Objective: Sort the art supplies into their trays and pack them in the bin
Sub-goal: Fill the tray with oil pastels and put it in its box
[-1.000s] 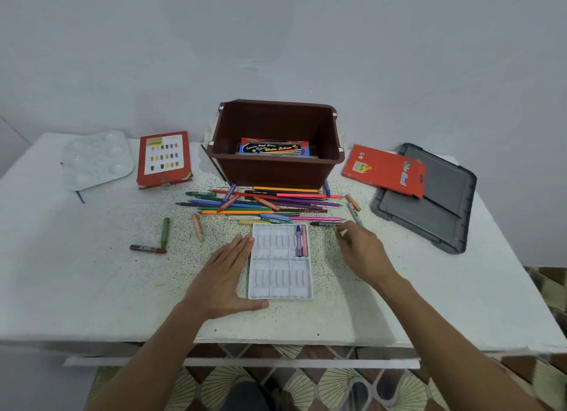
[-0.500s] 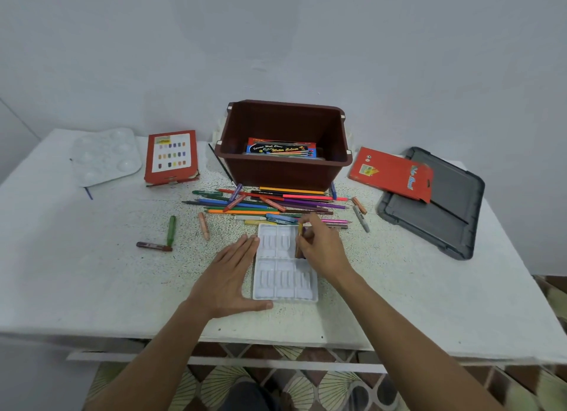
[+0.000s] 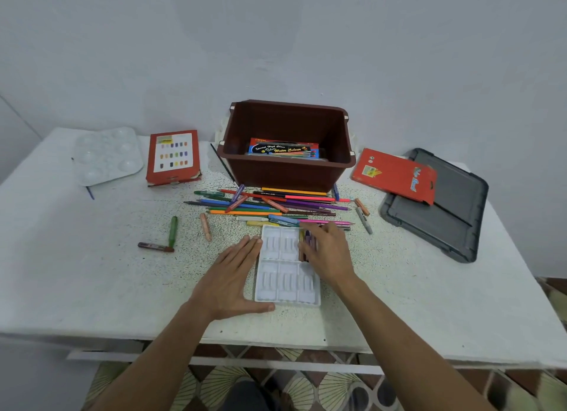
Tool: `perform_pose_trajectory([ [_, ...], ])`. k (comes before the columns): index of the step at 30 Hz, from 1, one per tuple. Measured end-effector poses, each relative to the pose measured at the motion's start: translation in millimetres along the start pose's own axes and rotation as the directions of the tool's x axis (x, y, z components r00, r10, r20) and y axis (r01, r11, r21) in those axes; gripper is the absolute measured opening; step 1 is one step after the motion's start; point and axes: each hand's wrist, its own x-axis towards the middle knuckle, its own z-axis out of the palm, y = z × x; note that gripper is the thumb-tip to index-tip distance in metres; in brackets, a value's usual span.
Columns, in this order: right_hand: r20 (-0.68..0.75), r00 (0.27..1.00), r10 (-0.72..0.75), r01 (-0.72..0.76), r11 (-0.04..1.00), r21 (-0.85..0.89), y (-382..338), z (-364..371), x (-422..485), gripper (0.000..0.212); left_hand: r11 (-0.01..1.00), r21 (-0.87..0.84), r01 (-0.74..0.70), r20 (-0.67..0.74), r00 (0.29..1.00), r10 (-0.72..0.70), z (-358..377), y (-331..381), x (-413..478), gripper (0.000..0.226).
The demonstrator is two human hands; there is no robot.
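White tray (image 3: 287,275) lies flat at the surface's (image 3: 92,272) near middle, long side running away from the camera. A few crayons (image 3: 306,242), purple and yellow among them, sit in its far right compartment. Right hand (image 3: 329,254) comes in from the lower right, palm down over that compartment, with its fingers (image 3: 319,231) bent onto the crayons. Can't tell if they pinch one or only touch. Left hand (image 3: 230,278) lies flat on the surface, fingers straight and together along the tray's left wall, thumb spread along the near edge, gripping nothing. Both forearms bare, reaching from the bottom edge. Just past the tray is a pile of pencils (image 3: 276,205), mixed with more crayons, mostly lying crosswise. Behind the pile is the brown bin (image 3: 288,174), upright, with a paint box (image 3: 283,149) inside. Left of the tray, apart from it: peach crayon (image 3: 205,222), green crayon (image 3: 172,231), and a dark crayon (image 3: 156,246) touching the green one's near end. Right of the pile: grey marker (image 3: 364,220) and orange crayon (image 3: 362,202). Far left: clear palette (image 3: 107,156), with a red box (image 3: 173,156) beside it. Far right: grey lid (image 3: 438,214) with a red packet (image 3: 394,176) resting partly on it.
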Motion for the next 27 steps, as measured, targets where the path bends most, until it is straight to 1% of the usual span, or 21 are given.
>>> perform_pose_trajectory([
  [2,-0.072,0.997,-0.035,0.033,0.999,-0.019,5,4,-5,0.035,1.0,0.008,-0.001,0.003,1.0,0.001,0,0,0,0.128],
  [4,-0.171,0.981,-0.091,0.086,0.996,-0.037,11,8,-11,0.027,1.0,0.015,-0.002,0.006,1.0,0.002,0,0,0,0.128],
  [6,-0.242,0.95,-0.196,0.177,0.979,-0.101,16,12,-17,0.021,1.0,0.022,0.0,0.014,1.0,-0.001,0,-1,0,0.128],
  [8,-0.252,0.921,-0.296,0.257,0.95,-0.178,18,15,-20,0.019,1.0,0.027,0.0,0.017,1.0,-0.001,0,-1,1,0.128],
  [10,-0.239,0.909,-0.341,0.291,0.931,-0.219,17,16,-21,0.02,1.0,0.02,0.002,0.016,1.0,-0.003,-1,-1,1,0.128],
  [16,-0.24,0.914,-0.329,0.28,0.936,-0.215,16,18,-21,0.018,1.0,0.018,-0.006,0.01,1.0,0.006,-1,0,0,0.128],
  [18,-0.228,0.917,-0.327,0.278,0.934,-0.223,16,18,-21,0.02,1.0,0.009,-0.006,0.004,1.0,0.006,-1,-1,0,0.128],
  [20,-0.209,0.925,-0.316,0.271,0.938,-0.218,15,19,-20,0.017,1.0,0.004,-0.006,0.0,1.0,0.006,-1,-1,0,0.128],
  [22,-0.186,0.929,-0.319,0.288,0.941,-0.178,16,17,-19,0.017,1.0,0.009,-0.01,0.0,1.0,0.01,-1,0,0,0.128],
  [24,-0.179,0.933,-0.312,0.3,0.95,-0.091,19,11,-15,0.023,1.0,0.015,-0.009,0.006,1.0,0.009,-1,0,0,0.128],
  [26,-0.198,0.943,-0.269,0.266,0.963,-0.041,26,2,-9,0.024,1.0,0.008,-0.008,0.004,1.0,0.008,-1,-1,1,0.128],
  [27,-0.207,0.946,-0.248,0.241,0.969,-0.059,31,-2,-5,0.024,1.0,0.006,-0.006,0.005,1.0,0.006,-1,-1,1,0.128],
])
